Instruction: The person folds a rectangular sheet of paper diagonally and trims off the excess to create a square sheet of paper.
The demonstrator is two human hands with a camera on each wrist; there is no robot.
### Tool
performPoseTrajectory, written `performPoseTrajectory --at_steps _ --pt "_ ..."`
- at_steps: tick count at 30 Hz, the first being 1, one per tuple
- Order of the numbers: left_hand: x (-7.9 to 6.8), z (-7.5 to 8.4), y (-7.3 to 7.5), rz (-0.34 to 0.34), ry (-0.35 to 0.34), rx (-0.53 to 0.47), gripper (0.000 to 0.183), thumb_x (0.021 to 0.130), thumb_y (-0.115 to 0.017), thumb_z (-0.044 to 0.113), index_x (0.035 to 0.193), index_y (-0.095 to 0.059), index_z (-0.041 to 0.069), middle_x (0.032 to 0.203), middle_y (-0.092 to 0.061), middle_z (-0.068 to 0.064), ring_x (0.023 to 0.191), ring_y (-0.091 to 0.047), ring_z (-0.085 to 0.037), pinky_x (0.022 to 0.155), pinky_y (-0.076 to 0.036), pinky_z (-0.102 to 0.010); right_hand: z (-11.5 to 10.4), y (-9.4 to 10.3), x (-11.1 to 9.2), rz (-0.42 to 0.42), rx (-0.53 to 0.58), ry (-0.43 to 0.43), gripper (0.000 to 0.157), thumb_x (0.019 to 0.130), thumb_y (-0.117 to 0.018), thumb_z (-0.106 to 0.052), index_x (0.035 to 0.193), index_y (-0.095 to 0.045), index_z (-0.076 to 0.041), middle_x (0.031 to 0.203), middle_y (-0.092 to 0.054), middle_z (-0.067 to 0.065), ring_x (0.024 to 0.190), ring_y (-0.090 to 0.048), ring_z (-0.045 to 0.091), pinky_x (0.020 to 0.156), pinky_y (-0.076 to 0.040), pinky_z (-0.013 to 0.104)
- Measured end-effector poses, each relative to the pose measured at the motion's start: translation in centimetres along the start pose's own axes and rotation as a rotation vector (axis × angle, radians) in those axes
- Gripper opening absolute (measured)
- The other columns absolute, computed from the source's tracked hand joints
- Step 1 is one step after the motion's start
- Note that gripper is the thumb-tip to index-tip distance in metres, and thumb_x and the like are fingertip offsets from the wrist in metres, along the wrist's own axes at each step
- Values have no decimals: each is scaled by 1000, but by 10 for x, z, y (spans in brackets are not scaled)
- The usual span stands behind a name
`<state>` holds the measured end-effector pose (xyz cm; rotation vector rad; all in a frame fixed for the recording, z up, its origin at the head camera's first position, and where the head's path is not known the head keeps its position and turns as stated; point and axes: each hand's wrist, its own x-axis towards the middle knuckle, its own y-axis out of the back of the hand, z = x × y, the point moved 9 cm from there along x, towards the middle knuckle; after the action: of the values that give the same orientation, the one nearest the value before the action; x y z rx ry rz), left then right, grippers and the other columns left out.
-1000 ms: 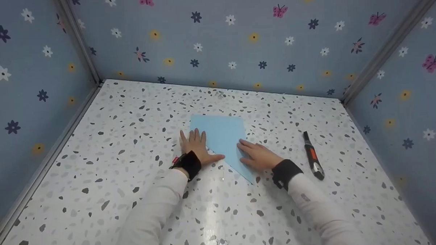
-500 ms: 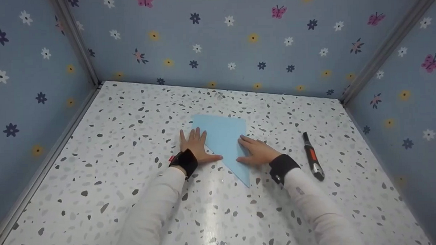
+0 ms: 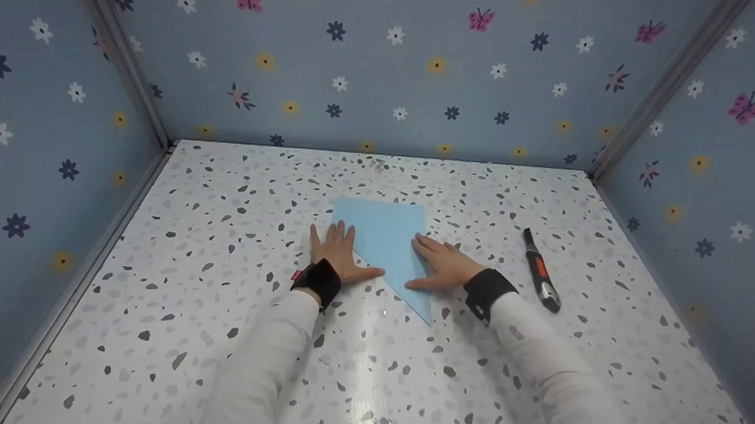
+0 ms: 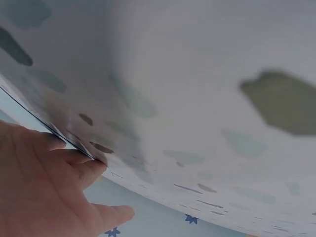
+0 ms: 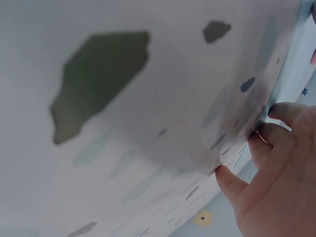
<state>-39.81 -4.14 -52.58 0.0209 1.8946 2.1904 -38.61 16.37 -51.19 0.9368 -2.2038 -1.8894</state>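
Note:
A light blue sheet of paper [image 3: 384, 230] lies on the speckled white table, its lower left side a slanting edge that runs down to a sharp point near me. My left hand [image 3: 338, 254] rests along that slanting edge, fingers spread and straight, the thumb reaching to the paper's edge. On the paper's right side my right hand [image 3: 445, 266] lies with straight fingertips and thumb on the sheet. In the left wrist view, the left hand [image 4: 44, 182] has its fingertips down at the table. The right hand [image 5: 279, 163] likewise touches down with its fingertips in the right wrist view.
To the right of the right hand lies a black utility knife [image 3: 541, 272] with an orange patch. Blue panels [image 3: 372, 68] with flowers and butterflies wall the table [image 3: 231, 342] at the back and both sides.
The paper has turned slightly, its lower point swinging a little left and nearer. My right thumb has slid down the sheet toward me. The left hand stays nearly in place.

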Motion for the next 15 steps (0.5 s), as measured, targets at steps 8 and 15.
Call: performPoseTrajectory --at_steps 8,15 --pt "2 -16 3 -9 87 -2 132 79 -49 92 164 -8 -1 173 -9 -22 163 -10 -35 128 2 -69 0 0 -2 -16 -20 13 118 84 -68 -72 166 -11 -11 176 -5 9 163 -12 29 132 -11 55" --pt "5 -33 5 -15 186 7 132 81 -45 92 163 -6 -3 173 -5 -24 163 -7 -36 128 1 -69 1 0 -1 -17 -39 16 124 79 -71 -76 166 -11 -12 176 -5 8 164 -12 27 132 -13 55"
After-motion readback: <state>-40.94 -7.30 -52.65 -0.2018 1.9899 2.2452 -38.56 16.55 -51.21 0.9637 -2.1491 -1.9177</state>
